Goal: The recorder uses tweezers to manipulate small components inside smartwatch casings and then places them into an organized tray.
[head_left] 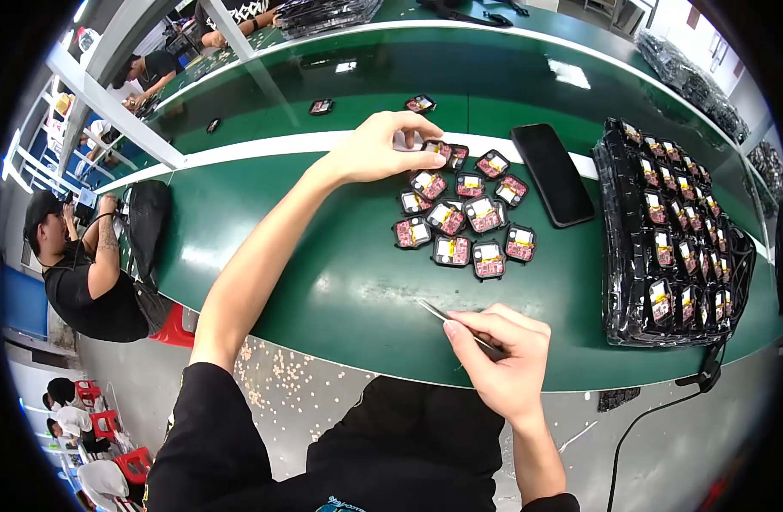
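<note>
Here, in the head view, twelve small black modules lie loose in a cluster on the green bench, each showing a reddish and yellow patch. The left hand reaches to the far edge of that cluster, its fingers curled and pinching the module farthest back. The right hand rests nearer the body than the cluster, closed around thin metal tweezers whose tips point left and away, well short of the modules.

Right of the cluster lies one dark phone, face up, just beside the nearest modules. Further right stands a stack of black trays, the top one filled with rows of the same modules. Bare bench lies between the cluster and the near edge, where the right hand sits. A white strip runs across the bench behind the cluster; beyond it, on the farther green surface, lie two more modules, apart from each other.

Left of the cluster, past the bench end, a person in black sits. A black cable hangs below the trays.
</note>
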Available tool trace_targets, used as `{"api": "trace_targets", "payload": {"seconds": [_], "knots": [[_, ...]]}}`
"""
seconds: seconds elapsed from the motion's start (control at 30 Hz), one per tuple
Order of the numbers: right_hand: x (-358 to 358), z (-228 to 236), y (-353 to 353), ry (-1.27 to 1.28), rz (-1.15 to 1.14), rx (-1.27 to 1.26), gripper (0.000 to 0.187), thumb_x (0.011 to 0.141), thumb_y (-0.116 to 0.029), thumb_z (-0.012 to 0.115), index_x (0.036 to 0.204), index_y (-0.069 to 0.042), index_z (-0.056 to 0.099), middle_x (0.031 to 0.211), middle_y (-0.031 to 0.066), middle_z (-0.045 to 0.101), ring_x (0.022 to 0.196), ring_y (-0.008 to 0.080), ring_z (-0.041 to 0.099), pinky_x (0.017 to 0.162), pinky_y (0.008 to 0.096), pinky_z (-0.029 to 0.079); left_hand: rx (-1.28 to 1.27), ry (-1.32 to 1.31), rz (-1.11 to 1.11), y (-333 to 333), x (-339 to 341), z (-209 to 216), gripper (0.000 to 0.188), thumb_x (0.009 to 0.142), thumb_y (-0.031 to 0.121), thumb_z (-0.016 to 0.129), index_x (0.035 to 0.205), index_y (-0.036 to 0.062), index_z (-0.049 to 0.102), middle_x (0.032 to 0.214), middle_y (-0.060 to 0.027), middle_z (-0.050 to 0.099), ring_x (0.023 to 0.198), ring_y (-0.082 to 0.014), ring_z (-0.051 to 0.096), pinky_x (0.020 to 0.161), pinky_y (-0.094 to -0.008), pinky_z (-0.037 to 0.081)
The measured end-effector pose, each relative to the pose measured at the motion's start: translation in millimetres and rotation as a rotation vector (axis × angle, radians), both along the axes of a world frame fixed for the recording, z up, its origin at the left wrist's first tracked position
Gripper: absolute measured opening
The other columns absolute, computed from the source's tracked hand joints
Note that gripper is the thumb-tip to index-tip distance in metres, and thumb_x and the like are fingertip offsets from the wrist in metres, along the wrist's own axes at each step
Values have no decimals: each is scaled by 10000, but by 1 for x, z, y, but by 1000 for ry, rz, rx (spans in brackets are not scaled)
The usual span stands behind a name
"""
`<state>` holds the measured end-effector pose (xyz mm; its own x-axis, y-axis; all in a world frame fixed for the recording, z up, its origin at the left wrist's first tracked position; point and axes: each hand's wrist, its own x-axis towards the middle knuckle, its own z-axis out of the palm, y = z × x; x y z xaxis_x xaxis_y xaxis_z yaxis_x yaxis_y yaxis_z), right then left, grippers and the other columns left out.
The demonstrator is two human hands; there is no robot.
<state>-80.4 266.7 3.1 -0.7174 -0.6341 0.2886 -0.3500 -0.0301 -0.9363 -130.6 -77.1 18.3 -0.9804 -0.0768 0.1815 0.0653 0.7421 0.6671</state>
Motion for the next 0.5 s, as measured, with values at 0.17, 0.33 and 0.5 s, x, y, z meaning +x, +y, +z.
{"api": "trace_targets", "payload": {"seconds": [0.17, 0.33, 0.5], "knots": [[0, 2, -1, 35, 11, -22, 138, 902, 34, 839, 1040, 34, 841, 722, 37, 707, 576, 55, 584, 514, 240, 414, -230, 222, 144, -20, -35, 1, 424, 970, 336, 809, 1279, 48, 771, 1159, -98, 769, 1073, -219, 705, 989, -373, 537], [3, 3, -3, -22, 17, -7, 133, 906, 28, 850, 1038, 24, 857, 706, 28, 699, 577, 41, 550, 520, 233, 355, -365, 195, 139, -42, -62, -23, 410, 968, 229, 812, 1315, 33, 716, 1225, -161, 738, 1142, -325, 706, 1050, -446, 549], [3, 1, -2, 13, 20, -16, 153, 901, 37, 845, 1054, 33, 845, 727, 36, 711, 562, 48, 577, 500, 233, 399, -312, 281, 102, -36, -43, -21, 349, 998, 106, 741, 1330, 8, 693, 1177, -183, 717, 1101, -348, 699, 1007, -432, 563]]}}
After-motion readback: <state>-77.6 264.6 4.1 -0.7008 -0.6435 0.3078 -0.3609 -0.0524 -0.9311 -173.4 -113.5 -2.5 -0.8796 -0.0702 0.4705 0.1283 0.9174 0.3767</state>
